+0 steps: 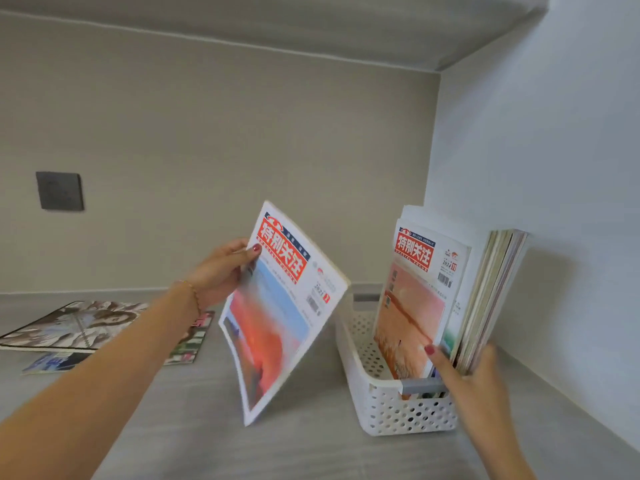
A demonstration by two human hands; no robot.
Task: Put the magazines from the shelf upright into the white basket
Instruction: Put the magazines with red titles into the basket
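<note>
My left hand (221, 271) grips a magazine with a red title block and an orange-blue cover (280, 306) by its upper left edge, holding it tilted in the air just left of the white perforated basket (391, 410). Several magazines (446, 289) stand upright in the basket, leaning toward the right wall. My right hand (474, 382) holds those standing magazines at their near edge, thumb on the front cover. More magazines (76, 323) lie flat on the shelf at the left, partly hidden behind my left forearm.
The grey shelf board (207, 438) runs under everything. A white side wall (554, 202) stands close on the right of the basket. A dark wall socket (59, 190) sits on the beige back wall at the left. Another shelf hangs overhead.
</note>
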